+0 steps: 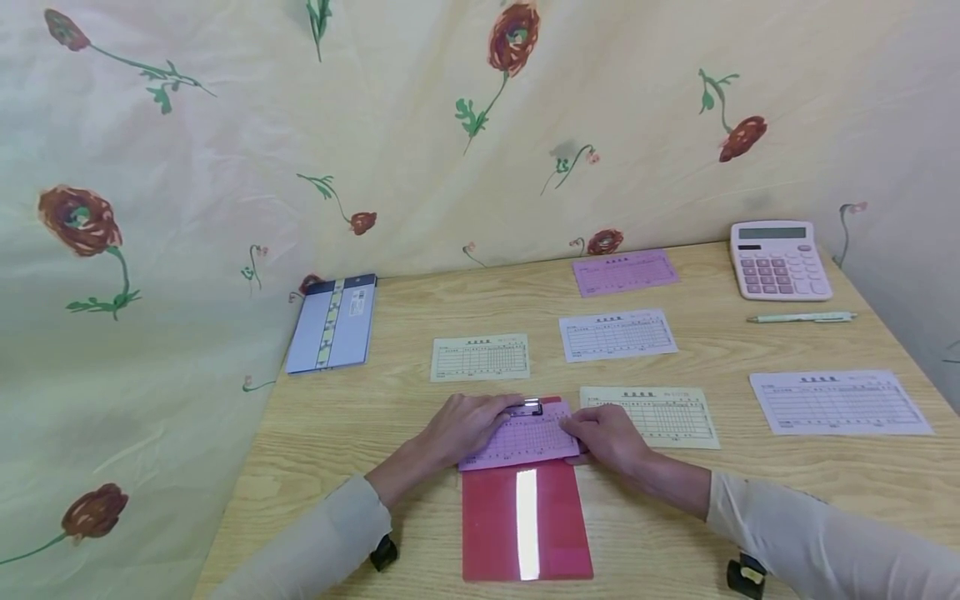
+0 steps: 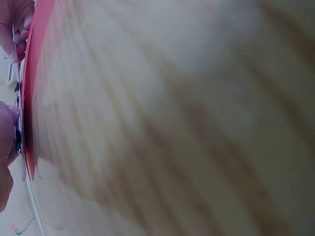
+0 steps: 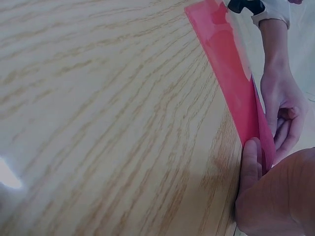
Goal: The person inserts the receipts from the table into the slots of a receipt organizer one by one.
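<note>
A red clipboard lies on the table in front of the person, with a purple printed slip across its top end. My left hand is at the metal clip, gripping it from the left; its fingertips are partly hidden in the head view. My right hand pinches the slip's right edge between thumb and fingers. In the right wrist view, the slip stands at an angle off the board, beside the curled fingers of the left hand.
White slips, pale green slips and another purple slip lie around the board. A calculator and pen are at the right. A blue-grey folder lies back left, near a flowered curtain.
</note>
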A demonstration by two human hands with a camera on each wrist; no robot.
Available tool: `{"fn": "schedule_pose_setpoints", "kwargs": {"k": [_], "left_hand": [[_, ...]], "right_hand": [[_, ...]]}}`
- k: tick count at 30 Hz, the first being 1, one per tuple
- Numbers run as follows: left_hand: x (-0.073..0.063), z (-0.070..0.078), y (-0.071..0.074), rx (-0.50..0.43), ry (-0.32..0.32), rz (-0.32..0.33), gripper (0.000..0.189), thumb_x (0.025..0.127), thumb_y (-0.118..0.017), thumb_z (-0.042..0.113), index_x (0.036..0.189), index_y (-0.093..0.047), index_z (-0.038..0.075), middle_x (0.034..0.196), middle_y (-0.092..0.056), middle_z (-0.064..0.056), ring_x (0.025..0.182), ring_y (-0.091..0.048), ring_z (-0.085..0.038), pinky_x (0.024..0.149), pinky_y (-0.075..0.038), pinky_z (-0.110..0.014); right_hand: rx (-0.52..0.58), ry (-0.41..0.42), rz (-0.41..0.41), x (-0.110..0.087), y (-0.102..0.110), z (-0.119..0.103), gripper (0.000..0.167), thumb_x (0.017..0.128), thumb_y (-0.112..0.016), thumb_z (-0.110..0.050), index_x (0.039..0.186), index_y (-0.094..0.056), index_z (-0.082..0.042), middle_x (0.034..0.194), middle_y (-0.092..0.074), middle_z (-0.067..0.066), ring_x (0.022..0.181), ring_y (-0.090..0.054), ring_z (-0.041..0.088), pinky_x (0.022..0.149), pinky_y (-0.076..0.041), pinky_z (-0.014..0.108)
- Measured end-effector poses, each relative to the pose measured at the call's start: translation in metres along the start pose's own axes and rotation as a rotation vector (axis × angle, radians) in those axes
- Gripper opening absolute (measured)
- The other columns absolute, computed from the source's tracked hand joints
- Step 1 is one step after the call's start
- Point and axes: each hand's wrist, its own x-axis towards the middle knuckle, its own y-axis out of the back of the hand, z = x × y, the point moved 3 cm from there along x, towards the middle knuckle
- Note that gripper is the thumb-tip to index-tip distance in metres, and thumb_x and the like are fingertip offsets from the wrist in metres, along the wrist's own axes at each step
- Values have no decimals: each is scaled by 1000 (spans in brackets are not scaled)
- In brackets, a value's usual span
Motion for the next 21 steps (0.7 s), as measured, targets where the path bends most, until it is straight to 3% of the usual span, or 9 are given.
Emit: {"fn": "schedule_pose_setpoints", "kwargs": {"k": [11, 21], "left_hand": [[-4, -2, -1, -54, 38, 8, 39, 107, -66, 17, 145, -64, 11, 133, -73, -9, 84, -76, -15, 58, -46, -11], [-3, -2, -1, -111, 55, -1, 39, 107, -66, 16, 145, -64, 12, 134, -73, -7, 96, -77, -16, 70, -54, -14]], "right_hand": [[6, -5, -15, -2, 0, -2, 37, 109, -59, -13, 130, -62, 17, 112, -74, 20, 89, -73, 24, 74, -64, 39], [40, 110, -6, -12, 15, -17, 54, 109, -59, -12, 154, -41, 13, 139, -63, 32, 118, -70, 37, 94, -60, 38]]}}
